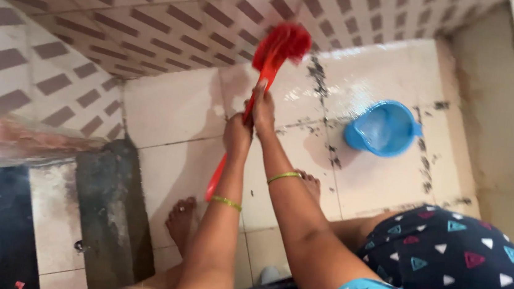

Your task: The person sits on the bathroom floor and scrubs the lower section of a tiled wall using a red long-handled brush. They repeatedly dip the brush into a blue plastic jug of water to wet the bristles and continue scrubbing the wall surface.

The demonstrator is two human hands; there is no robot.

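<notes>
A red long-handled scrub brush (275, 53) points away from me, its bristled head against the wet pale floor tiles near the patterned wall. My left hand (237, 133) grips the handle lower down. Just above it, my right hand (263, 109) is closed on the handle nearer the head. Both wrists wear thin bangles. The handle's lower end sticks out below my left hand.
A blue plastic mug (383, 128) lies on the floor tiles (179, 113) right of the brush. Dark grime marks the tile joints. My bare feet (181, 221) stand below the hands. A dark raised step (105, 212) sits at left, a wall edge at right.
</notes>
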